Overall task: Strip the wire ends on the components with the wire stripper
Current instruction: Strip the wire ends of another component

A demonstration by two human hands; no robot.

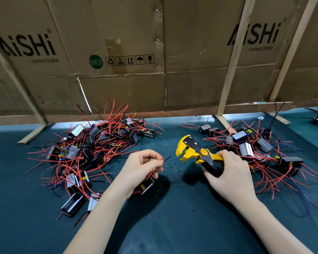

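At the left of the frame, a tangled pile of components [92, 149] with red leads is spread over the dark green mat [173, 217], reaching from mid-height down toward the lower left. Just right of it, near the centre, the left hand [141, 169] is seen with its fingers curled: a red wire [161, 158] and a black wire [166, 158] are pinched between thumb and fingertips, their short ends pointing right, while the component [146, 185] they belong to hangs under the palm. Small red and black insulation scraps [174, 171] are scattered on the mat between the hands. Right of centre, the yellow-and-black wire stripper [196, 152] is gripped by its handles in the right hand [228, 171]; the jaws stand apart and face the wire ends, with a clear gap between them. A second heap of components [255, 147] lies at the right.

The step in hand is judged to be feeding a wire end into the stripper. It would be done well if one wire were presented at a time, held straight and square to the jaws, with only a short tip inserted. The pinch should be kept close to the tip so that the wire is not bent, and the handles squeezed fully in one stroke.
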